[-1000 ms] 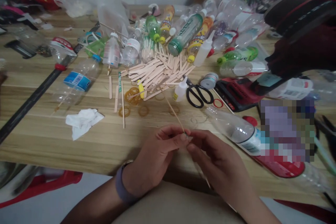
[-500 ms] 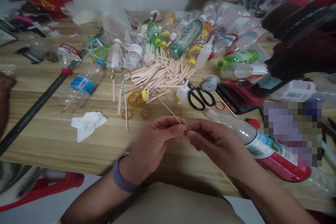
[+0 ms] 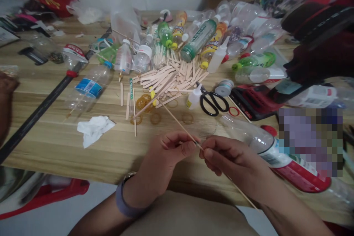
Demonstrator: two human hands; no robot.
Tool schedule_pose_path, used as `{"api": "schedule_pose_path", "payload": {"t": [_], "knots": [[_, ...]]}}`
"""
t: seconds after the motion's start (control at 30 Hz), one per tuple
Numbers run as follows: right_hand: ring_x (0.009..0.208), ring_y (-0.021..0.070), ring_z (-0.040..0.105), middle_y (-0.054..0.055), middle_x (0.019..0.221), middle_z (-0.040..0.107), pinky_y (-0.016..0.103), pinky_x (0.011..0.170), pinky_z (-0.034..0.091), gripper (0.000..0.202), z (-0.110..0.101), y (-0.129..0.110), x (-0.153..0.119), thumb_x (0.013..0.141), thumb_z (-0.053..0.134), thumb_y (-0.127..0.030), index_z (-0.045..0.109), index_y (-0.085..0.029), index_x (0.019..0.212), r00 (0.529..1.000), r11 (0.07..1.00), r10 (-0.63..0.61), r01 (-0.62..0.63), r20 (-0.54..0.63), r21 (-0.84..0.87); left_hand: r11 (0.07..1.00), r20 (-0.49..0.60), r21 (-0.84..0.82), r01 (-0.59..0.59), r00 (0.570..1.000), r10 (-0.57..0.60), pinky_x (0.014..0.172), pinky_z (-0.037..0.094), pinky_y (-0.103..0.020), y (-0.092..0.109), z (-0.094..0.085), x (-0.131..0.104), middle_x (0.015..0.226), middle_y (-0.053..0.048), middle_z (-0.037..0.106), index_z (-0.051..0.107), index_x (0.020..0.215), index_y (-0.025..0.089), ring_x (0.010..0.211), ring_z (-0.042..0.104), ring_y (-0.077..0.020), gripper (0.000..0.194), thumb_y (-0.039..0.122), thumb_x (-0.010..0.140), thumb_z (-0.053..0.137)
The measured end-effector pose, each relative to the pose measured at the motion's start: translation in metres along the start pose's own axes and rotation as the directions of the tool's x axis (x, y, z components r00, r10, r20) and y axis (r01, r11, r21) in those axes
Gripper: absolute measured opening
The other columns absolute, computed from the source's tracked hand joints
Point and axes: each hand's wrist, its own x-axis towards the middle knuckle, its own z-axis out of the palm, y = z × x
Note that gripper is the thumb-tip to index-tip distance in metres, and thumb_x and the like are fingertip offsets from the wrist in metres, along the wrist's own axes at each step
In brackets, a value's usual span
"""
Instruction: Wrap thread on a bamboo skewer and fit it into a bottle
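Note:
A long thin wooden skewer (image 3: 178, 122) runs slantwise through both hands, its lower end showing below the right palm. My left hand (image 3: 174, 155) is closed, pinching the skewer between thumb and fingers. Just beside it my right hand (image 3: 226, 155) grips the same skewer with thumb and forefinger. Between the fingertips a small dark band sits around the stick; what it is made of I cannot tell. Beyond the hands lie rubber bands (image 3: 144, 103), a heap of flat wooden craft sticks (image 3: 163, 77), a small glue bottle (image 3: 194, 97) and black-handled scissors (image 3: 212, 102).
A large plastic bottle (image 3: 301, 169) lies by my right forearm, with a red-and-black power tool (image 3: 257, 99) behind it. Crumpled tissue (image 3: 94, 129) and a blue-labelled bottle (image 3: 90, 87) lie left. A dark bar (image 3: 38, 112) crosses the table near another person's hand (image 3: 7, 84).
Both hands have shifted slightly right and down with the skewer. The fingertips have parted a little, so the dark band on the stick shows more clearly.

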Motion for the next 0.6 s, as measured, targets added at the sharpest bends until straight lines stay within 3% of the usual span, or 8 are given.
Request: {"api": "schedule_pose_path", "payload": {"t": [0.13,0.27,0.37,0.47,0.6], "knots": [[0.050,0.0093,0.044,-0.003,0.058,0.048,0.019,0.043,0.033,0.029,0.002,-0.004,-0.002,0.094,0.051,-0.034,0.055,-0.018,0.070,0.998,0.985,-0.048,0.040,-0.045,-0.166,0.999,-0.014,0.053,-0.001,1.000,0.002,0.080,0.045,-0.029,0.002,-0.002,-0.002,0.078,0.001,0.072,0.077,0.073,0.022,0.080,0.062,-0.0160,0.005,0.026,0.073,0.079],[0.054,0.0106,0.053,-0.003,0.061,0.056,0.020,0.046,0.040,0.022,0.002,-0.005,-0.005,0.093,0.051,-0.024,0.062,-0.020,0.075,0.968,0.887,-0.228,0.161,-0.107,-0.433,0.985,-0.026,0.162,-0.060,0.998,0.065,0.076,0.044,-0.028,0.001,-0.003,-0.003,0.076,0.001,0.071,0.076,0.073,0.023,0.077,0.060,-0.0158,0.005,0.025,0.077,0.075],[0.055,0.0100,0.057,0.000,0.075,0.063,0.020,0.048,0.046,0.010,0.003,-0.005,-0.009,0.093,0.056,-0.024,0.065,-0.020,0.092,0.895,0.733,-0.418,0.230,-0.157,-0.640,0.973,-0.068,0.209,-0.095,0.991,0.111,0.073,0.042,-0.028,-0.002,-0.003,-0.002,0.072,0.001,0.069,0.076,0.073,0.022,0.074,0.057,-0.0157,0.007,0.026,0.077,0.074],[0.053,0.0083,0.056,0.006,0.096,0.065,0.021,0.049,0.050,0.015,0.007,-0.007,-0.012,0.096,0.058,-0.030,0.062,-0.018,0.104,0.808,0.572,-0.568,0.249,-0.158,-0.782,0.980,-0.071,0.184,-0.081,0.993,0.095,0.078,0.043,-0.029,-0.006,-0.001,-0.001,0.077,-0.001,0.069,0.076,0.075,0.022,0.079,0.058,-0.0172,0.007,0.028,0.078,0.074],[0.068,0.0143,0.066,0.006,0.097,0.066,0.026,0.059,0.053,0.010,0.015,-0.009,-0.012,0.098,0.053,-0.022,0.060,-0.019,0.106,0.765,0.441,-0.636,0.258,-0.096,-0.860,0.981,-0.059,0.188,-0.048,0.996,0.060,0.081,0.044,-0.032,-0.007,-0.001,-0.001,0.078,-0.002,0.066,0.074,0.073,0.020,0.081,0.058,-0.0186,0.011,0.030,0.078,0.073]]}}
